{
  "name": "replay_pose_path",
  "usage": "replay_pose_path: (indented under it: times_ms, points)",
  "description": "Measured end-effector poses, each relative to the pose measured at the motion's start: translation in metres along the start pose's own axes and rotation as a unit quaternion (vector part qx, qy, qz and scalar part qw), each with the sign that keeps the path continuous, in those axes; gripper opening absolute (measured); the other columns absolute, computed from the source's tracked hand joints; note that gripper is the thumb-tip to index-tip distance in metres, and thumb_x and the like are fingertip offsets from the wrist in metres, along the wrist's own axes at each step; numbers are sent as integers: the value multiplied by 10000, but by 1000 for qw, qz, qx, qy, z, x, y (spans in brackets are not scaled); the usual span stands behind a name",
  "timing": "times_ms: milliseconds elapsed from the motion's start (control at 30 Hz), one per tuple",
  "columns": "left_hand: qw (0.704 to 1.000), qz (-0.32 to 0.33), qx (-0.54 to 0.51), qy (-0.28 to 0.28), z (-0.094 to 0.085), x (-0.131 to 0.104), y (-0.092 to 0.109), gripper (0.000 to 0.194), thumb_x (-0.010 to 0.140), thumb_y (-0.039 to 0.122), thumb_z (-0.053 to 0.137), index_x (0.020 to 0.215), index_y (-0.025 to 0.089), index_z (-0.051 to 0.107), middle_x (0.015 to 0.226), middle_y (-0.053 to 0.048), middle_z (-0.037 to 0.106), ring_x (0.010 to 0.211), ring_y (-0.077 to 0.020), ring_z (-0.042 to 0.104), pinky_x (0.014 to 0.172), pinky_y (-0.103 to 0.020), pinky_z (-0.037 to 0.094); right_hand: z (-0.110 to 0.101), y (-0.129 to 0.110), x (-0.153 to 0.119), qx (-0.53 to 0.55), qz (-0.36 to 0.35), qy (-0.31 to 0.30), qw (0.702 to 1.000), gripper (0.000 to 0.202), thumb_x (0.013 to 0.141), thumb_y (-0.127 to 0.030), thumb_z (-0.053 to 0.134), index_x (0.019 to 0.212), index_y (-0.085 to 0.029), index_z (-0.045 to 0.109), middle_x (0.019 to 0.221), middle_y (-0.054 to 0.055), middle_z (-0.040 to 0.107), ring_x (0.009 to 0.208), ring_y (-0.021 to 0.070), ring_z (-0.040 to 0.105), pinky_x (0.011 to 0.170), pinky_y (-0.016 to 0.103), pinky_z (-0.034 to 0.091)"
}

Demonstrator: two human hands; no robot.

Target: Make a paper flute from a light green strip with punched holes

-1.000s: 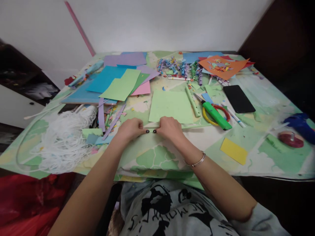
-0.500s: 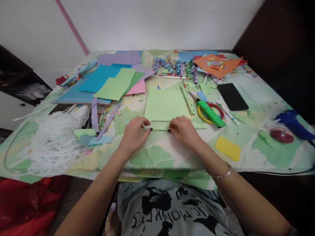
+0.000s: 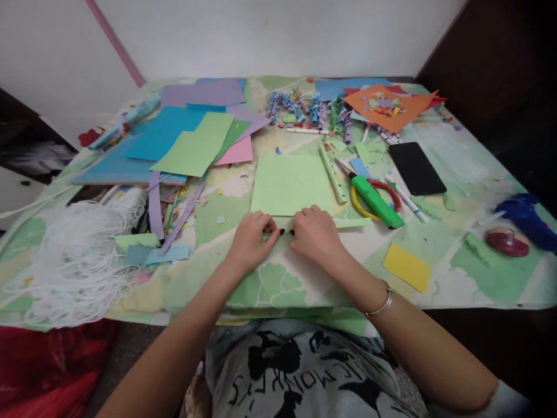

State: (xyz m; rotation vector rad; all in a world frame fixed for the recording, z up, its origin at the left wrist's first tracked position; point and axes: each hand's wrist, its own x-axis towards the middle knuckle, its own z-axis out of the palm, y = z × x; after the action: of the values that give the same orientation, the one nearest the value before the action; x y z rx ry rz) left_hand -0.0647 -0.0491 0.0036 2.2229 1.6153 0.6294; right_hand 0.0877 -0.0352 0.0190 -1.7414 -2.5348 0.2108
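Note:
A narrow light green paper strip [image 3: 354,223] lies crosswise near the table's front, its right end sticking out past my right hand. My left hand [image 3: 257,237] pinches the strip's left part between thumb and fingers. Close beside it, my right hand [image 3: 314,235] has its fingers curled down on the same strip; the thumbs nearly meet. Much of the strip is hidden under the fingers. Just beyond the hands a light green paper sheet [image 3: 291,184] lies flat, with a rolled green paper tube [image 3: 333,174] along its right side.
Right of the sheet are a green utility knife [image 3: 378,202], scissors with red and yellow handles [image 3: 360,204], a black phone [image 3: 416,168] and a yellow paper piece [image 3: 407,267]. White cord [image 3: 82,261] heaps at left. Coloured sheets [image 3: 191,148] and a blue glue gun [image 3: 528,217] lie further out.
My hands have come closer together along the strip. My left hand has shifted right and my right hand slightly left, its fingers now pressed lower. The view has tilted a little.

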Motion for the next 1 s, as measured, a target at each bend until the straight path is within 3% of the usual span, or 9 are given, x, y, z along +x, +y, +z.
replay_pose_path:
  times_ms: [133, 367, 533, 600, 733, 867, 1000]
  points:
    - [1000, -15, 10, -18, 0, 2, -1, 124, 789, 195, 541, 682, 189, 478, 745, -32, 529, 763, -192, 494, 708, -329, 397, -5, -4, 7, -10, 47, -35, 998, 156, 696, -243, 569, 765, -133, 654, 802, 163, 654, 894, 302, 518, 738, 411, 372]
    - [998, -54, 32, -25, 4, 5, 0, 100, 798, 206, 574, 844, 192, 487, 853, -51, 521, 822, -210, 501, 737, -350, 407, -8, 20, 10, 11, 104, -55, 993, 312, 741, -442, 590, 728, -141, 670, 731, 160, 665, 820, 300, 573, 639, 363, 390]
    - [993, -83, 81, -27, 3, 4, 1, 72, 798, 255, 599, 780, 206, 549, 828, -50, 532, 834, -238, 515, 719, -367, 391, -6, 27, 6, 37, 118, -35, 992, 340, 722, -484, 622, 684, -148, 656, 692, 136, 654, 778, 272, 573, 612, 332, 358]
    - [991, -93, 88, -23, 3, 4, 1, 99, 804, 274, 595, 755, 198, 557, 831, -58, 544, 849, -247, 516, 729, -376, 391, -5, 34, 1, 69, 85, -17, 994, 305, 737, -446, 626, 653, -154, 639, 694, 109, 649, 767, 244, 561, 641, 325, 349]
    - [991, -91, 101, -18, 2, 3, -3, 126, 821, 264, 571, 736, 172, 556, 838, -81, 567, 861, -246, 513, 752, -379, 392, -4, 55, -12, 129, -4, 4, 992, 54, 751, -169, 591, 767, -166, 642, 825, 54, 646, 826, 180, 540, 712, 288, 339]
    - [990, -88, 97, -41, -4, 6, -11, 139, 809, 264, 577, 709, 177, 536, 802, -72, 575, 811, -228, 514, 715, -352, 381, 1, 63, -21, 133, -44, 31, 990, 144, 772, -81, 516, 812, -164, 626, 871, 54, 618, 891, 177, 512, 776, 298, 326]
    - [990, -83, 106, -48, -15, 9, -13, 143, 763, 254, 614, 692, 188, 508, 770, -56, 583, 769, -220, 512, 679, -336, 365, 8, 55, -20, 132, -52, 42, 989, 148, 764, -56, 484, 775, -155, 594, 847, 67, 609, 886, 193, 499, 760, 305, 323]
